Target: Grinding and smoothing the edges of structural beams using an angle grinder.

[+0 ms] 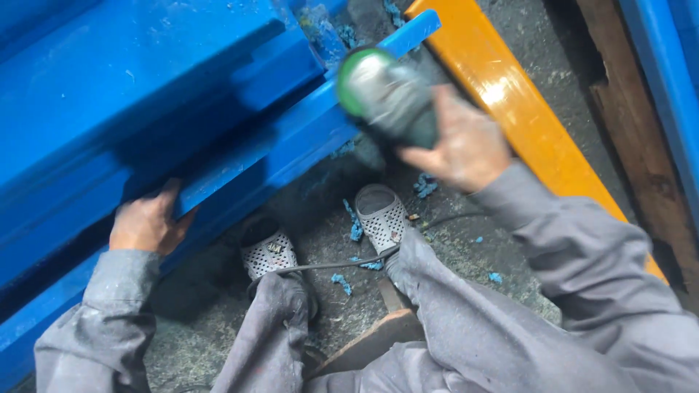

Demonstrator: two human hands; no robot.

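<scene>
Two bare hands are at work in the head view, both coming out of grey sleeves. The right hand (462,145) is wrapped around the body of a handheld power tool (386,94), dark grey-green with a green rim at its round front end; the tool is blurred, so its exact kind is hard to tell, though it looks like a small grinder. It is held up in the air with its round end just beside the lower edge of a blue painted steel beam (284,153) that runs slantwise from lower left to upper right. Whether the tool touches the beam cannot be told.

The left hand (145,222) rests on the same beam further down, fingers curled over its lower flange in a clasp.

A larger blue steel section (124,80) lies above and behind the beam. An orange painted bar (524,124) runs slantwise on the right, just behind the right hand. Below, on the grey concrete floor (451,247), stand two grey perforated slippers (382,218) among blue paint flakes (355,229). A black cord (342,266) crosses the floor between the slippers.
</scene>
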